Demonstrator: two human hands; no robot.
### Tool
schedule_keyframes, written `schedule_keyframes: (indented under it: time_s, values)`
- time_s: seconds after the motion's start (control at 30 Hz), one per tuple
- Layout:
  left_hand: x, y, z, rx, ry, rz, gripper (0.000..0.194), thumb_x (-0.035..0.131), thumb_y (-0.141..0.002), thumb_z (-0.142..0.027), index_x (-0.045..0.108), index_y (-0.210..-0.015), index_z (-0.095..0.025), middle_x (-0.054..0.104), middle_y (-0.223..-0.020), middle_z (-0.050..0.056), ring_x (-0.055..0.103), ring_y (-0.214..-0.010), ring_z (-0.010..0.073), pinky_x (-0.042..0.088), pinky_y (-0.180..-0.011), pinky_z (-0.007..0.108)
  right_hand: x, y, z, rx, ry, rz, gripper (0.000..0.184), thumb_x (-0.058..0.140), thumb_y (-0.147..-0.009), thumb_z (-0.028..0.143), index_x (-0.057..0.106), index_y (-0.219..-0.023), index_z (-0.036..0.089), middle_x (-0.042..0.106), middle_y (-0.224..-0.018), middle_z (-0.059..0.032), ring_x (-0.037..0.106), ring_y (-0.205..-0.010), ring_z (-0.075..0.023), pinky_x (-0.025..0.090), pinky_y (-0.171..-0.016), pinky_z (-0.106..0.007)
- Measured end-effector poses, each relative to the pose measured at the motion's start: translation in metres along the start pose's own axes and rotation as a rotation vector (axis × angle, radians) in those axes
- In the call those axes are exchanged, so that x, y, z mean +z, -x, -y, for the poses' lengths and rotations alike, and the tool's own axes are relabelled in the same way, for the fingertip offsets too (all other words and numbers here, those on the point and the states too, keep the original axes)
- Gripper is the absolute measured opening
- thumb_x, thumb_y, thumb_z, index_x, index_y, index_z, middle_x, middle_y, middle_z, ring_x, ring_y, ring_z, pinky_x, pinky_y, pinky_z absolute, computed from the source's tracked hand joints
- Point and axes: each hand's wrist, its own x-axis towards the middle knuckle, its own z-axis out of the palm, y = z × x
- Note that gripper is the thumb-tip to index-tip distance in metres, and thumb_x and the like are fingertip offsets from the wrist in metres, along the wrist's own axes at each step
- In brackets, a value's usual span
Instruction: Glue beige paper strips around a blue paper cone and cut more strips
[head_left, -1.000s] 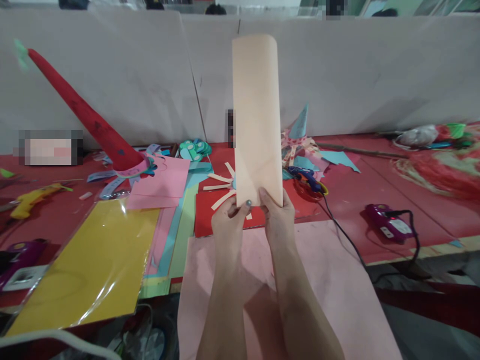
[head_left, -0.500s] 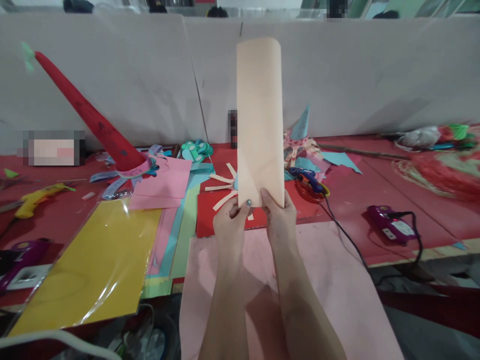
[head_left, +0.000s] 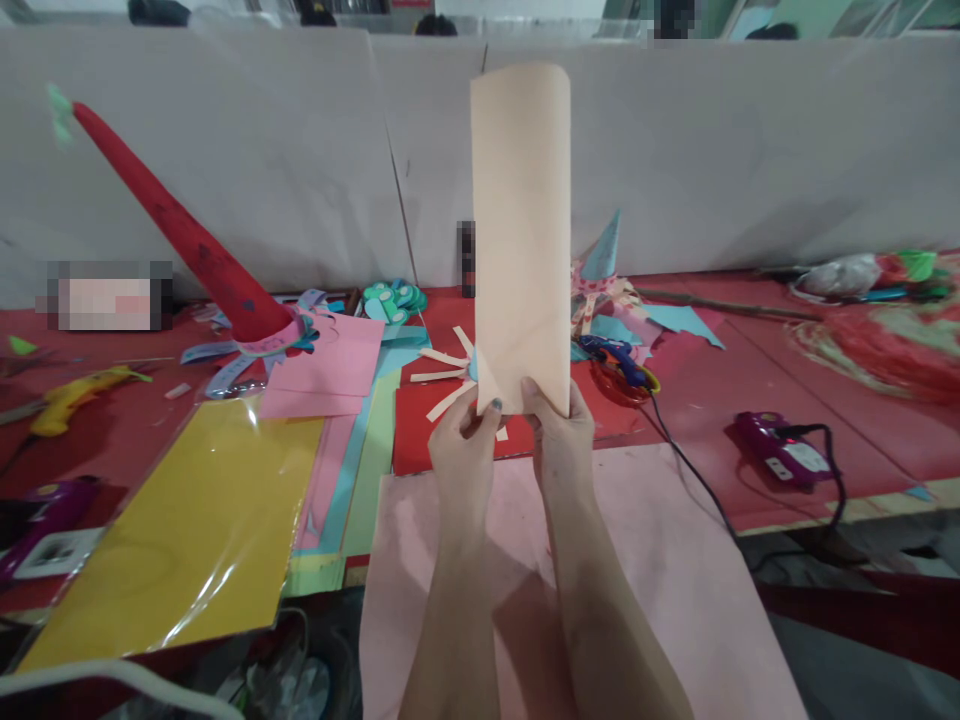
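Note:
A tall piece of cream paper (head_left: 523, 240), curved or folded over along its right side, stands upright in front of me. My left hand (head_left: 461, 440) pinches its lower left corner between thumb and fingers. The lower right corner is gripped by my right hand (head_left: 561, 425), its thumb lying on the near face. Behind the paper, partly hidden, lies a piece with cream paper strips (head_left: 442, 377) spread like rays. Red paper (head_left: 427, 430) is under it. A large pink sheet (head_left: 660, 540) spreads beneath my forearms.
Left are a tall red cone (head_left: 180, 225), pink paper (head_left: 330, 360), yellow paper in plastic (head_left: 187, 530) and a yellow glue gun (head_left: 82, 397). Right are a blue glue gun (head_left: 619, 360), a small blue cone (head_left: 602, 250) and a purple power strip (head_left: 784, 450) with a cord. A grey partition (head_left: 262, 150) stands behind.
The cream paper's top edge has risen slightly and its upper part looks a little wider. Both hands keep their hold at the bottom corners.

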Motion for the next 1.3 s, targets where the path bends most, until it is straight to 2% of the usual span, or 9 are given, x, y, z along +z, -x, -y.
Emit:
schedule_keyframes:
  time_s: [0.37, 0.57, 0.93, 1.3]
  values:
    - [-0.0021, -0.0016, 0.0010, -0.041, -0.066, 0.013, 0.037, 0.067, -0.066, -0.031, 0.064, -0.099, -0.015, 0.071, -0.077, 0.005, 0.068, -0.072, 0.0192, 0.053, -0.077, 0.033, 0.0018, 0.0006, 0.0019, -0.025, -0.055, -0.033, 0.025, 0.073, -0.062, 0.020, 0.066, -0.085, 0.017, 0.067, -0.087, -0.0034, 0.061, -0.079, -0.0142, 0.054, -0.066, -0.027]
    - [-0.0024, -0.0001, -0.0020, -0.040, -0.055, 0.042, 0.029, 0.066, -0.067, -0.032, 0.064, -0.090, -0.014, 0.070, -0.075, 0.004, 0.067, -0.073, 0.0186, 0.053, -0.077, 0.032, 0.0012, 0.0002, 0.0020, -0.018, -0.048, -0.031, 0.026, 0.073, -0.062, 0.020, 0.065, -0.086, 0.016, 0.066, -0.088, -0.0035, 0.061, -0.080, -0.0147, 0.054, -0.067, -0.028]
    - [-0.0029, 0.0012, -0.0041, -0.041, -0.093, 0.050, 0.023, 0.064, -0.069, -0.029, 0.064, -0.087, -0.015, 0.070, -0.074, 0.004, 0.067, -0.072, 0.0178, 0.053, -0.076, 0.031, 0.0010, 0.0002, 0.0013, -0.014, -0.044, -0.031, 0.028, 0.073, -0.062, 0.021, 0.065, -0.088, 0.017, 0.067, -0.090, -0.0035, 0.061, -0.082, -0.0148, 0.053, -0.071, -0.029]
    - [-0.0029, 0.0010, -0.0044, -0.040, -0.075, 0.049, 0.021, 0.064, -0.068, -0.030, 0.065, -0.084, -0.016, 0.070, -0.074, 0.003, 0.067, -0.072, 0.0170, 0.053, -0.075, 0.030, 0.0008, 0.0009, 0.0024, -0.016, -0.066, -0.024, 0.026, 0.073, -0.062, 0.019, 0.066, -0.086, 0.017, 0.067, -0.088, -0.0030, 0.062, -0.079, -0.0137, 0.054, -0.069, -0.027]
